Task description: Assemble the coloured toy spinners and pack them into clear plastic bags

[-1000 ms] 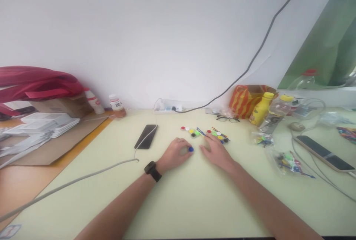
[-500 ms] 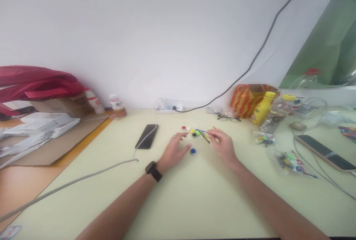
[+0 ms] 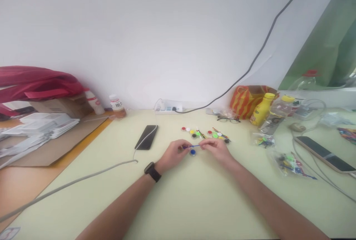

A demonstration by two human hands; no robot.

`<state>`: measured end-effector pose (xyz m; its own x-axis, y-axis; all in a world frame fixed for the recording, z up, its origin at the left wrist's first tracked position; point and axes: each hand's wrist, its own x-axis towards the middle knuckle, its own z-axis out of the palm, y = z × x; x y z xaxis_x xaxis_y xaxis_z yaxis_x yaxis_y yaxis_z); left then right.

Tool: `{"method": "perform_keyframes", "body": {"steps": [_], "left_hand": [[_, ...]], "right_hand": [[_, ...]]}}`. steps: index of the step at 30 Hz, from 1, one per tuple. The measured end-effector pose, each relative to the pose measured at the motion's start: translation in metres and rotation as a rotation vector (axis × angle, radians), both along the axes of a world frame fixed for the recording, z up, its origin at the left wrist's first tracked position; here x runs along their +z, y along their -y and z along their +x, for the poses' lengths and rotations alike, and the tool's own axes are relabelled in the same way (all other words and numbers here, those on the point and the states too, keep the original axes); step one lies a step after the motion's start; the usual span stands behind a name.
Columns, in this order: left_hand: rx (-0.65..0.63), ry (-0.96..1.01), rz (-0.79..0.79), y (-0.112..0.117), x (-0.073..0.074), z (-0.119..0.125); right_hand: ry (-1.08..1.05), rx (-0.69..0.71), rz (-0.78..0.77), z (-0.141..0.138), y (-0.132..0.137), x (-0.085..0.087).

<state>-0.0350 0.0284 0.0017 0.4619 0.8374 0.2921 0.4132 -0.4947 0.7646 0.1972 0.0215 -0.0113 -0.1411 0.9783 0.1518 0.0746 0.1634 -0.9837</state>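
Left hand and right hand both pinching blue stick, one end each, stick spanning the gap between them. Blue disc on surface between hands, just nearside of stick. Coloured discs scattered beyond hands, phone off left, glasses farther back right.

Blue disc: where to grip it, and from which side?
I'd pinch the blue disc by its rim, at opposite edges, coming from the person's side. It's round and seems to lie flat, face up, so the rim should give thumb and finger opposing holds. The blue stick, held between left hand and right hand, crosses just beyond it; the near side is open.
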Motion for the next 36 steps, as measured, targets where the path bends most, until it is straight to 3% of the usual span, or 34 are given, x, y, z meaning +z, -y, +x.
{"method": "perform_keyframes", "body": {"steps": [9, 25, 31, 36], "left_hand": [[-0.036, -0.046, 0.017, 0.003, 0.002, -0.002], [-0.027, -0.338, 0.319, 0.013, 0.005, 0.006], [-0.059, -0.160, 0.199, 0.012, 0.005, 0.000], [0.117, 0.013, 0.037, 0.003, 0.001, -0.003]], "right_hand": [[0.059, 0.071, -0.074, -0.003, -0.001, -0.014], [0.216, 0.060, 0.121, -0.005, -0.002, -0.016], [0.292, 0.061, 0.153, -0.005, 0.003, -0.012], [0.343, -0.069, 0.183, -0.003, 0.006, -0.008]]}}
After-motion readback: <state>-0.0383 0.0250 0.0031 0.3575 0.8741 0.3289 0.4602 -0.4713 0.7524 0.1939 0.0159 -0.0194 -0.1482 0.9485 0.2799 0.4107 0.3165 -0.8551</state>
